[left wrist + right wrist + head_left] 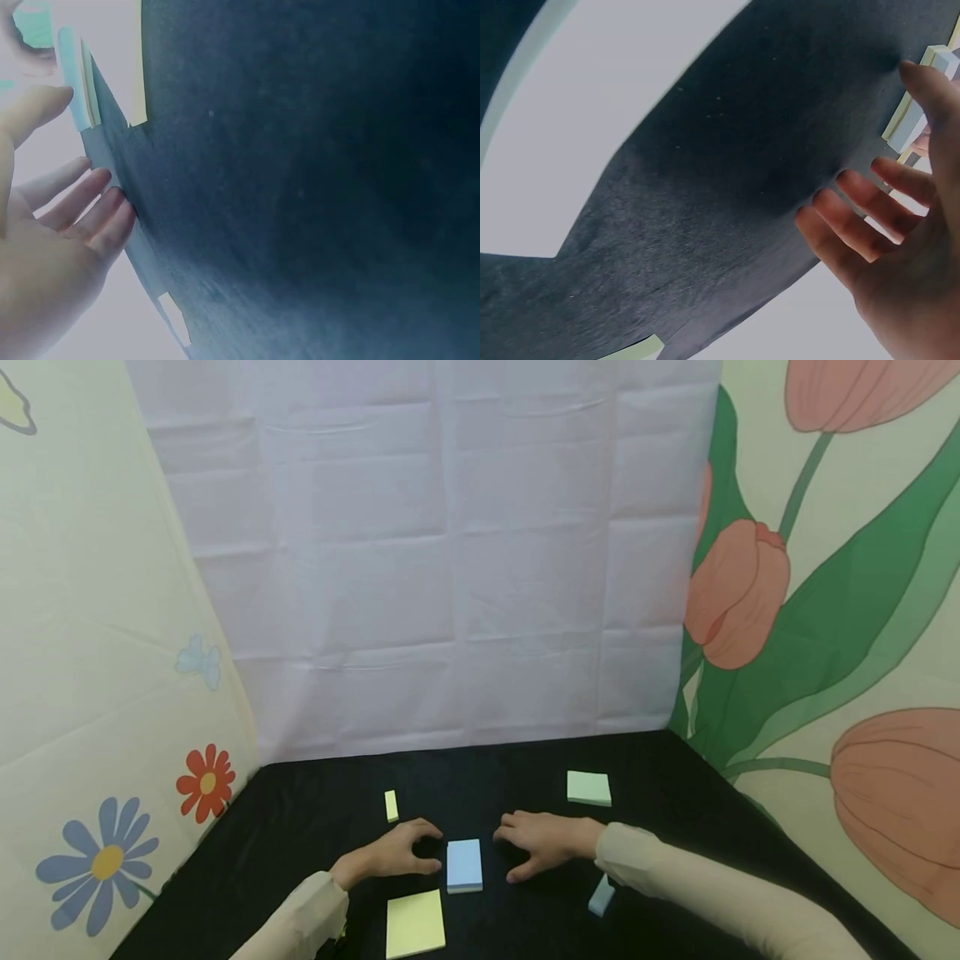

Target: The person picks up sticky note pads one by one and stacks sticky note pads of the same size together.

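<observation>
A blue sticky-note pad lies on the black cloth between the two hands; its top looks blue and its lower edge pale. Just left of it is my left hand, thumb and fingers apart, holding nothing. On the other side, my right hand hovers with spread fingers and a wider gap to the pad. The left wrist view shows the left palm facing the pad. In the right wrist view the right fingers are loosely bent, with nothing in them.
A large yellow pad lies nearest the front, left of centre. Farther back are a small narrow yellow pad and a pale green pad. A small blue-grey block sits under the right forearm. A white curtain hangs behind the table.
</observation>
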`<state>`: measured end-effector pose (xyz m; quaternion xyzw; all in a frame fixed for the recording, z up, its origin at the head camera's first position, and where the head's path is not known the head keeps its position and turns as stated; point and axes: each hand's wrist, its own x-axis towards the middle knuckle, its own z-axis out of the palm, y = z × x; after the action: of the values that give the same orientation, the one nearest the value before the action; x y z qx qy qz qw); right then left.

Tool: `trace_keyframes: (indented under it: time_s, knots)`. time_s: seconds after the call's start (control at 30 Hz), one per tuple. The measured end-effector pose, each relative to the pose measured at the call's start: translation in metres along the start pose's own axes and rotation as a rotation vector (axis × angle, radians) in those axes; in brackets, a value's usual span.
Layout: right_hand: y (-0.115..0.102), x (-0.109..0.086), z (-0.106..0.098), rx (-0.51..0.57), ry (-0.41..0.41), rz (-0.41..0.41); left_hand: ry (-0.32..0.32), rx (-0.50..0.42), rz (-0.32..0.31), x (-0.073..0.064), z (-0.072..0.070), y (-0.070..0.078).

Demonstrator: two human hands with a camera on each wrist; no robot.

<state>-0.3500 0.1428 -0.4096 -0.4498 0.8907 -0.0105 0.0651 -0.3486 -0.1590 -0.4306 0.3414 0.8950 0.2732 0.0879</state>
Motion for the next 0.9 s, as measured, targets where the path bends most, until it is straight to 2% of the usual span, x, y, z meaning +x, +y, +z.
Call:
trace_keyframes:
  time_s: [0.4,0.63,0.9]
  knots:
    - [-0.002,-0.008,-0.002,-0.010,0.042,-0.044,0.030,0.007,0.040,0.003,0.000,-0.003]
    - [0.005,-0.012,0.005,-0.047,0.087,-0.101,0.084,0.025,0.084,0.002,-0.003,-0.006]
    - [0.007,-0.018,0.003,-0.047,0.100,-0.122,0.118,0.020,0.095,0.006,-0.006,-0.009]
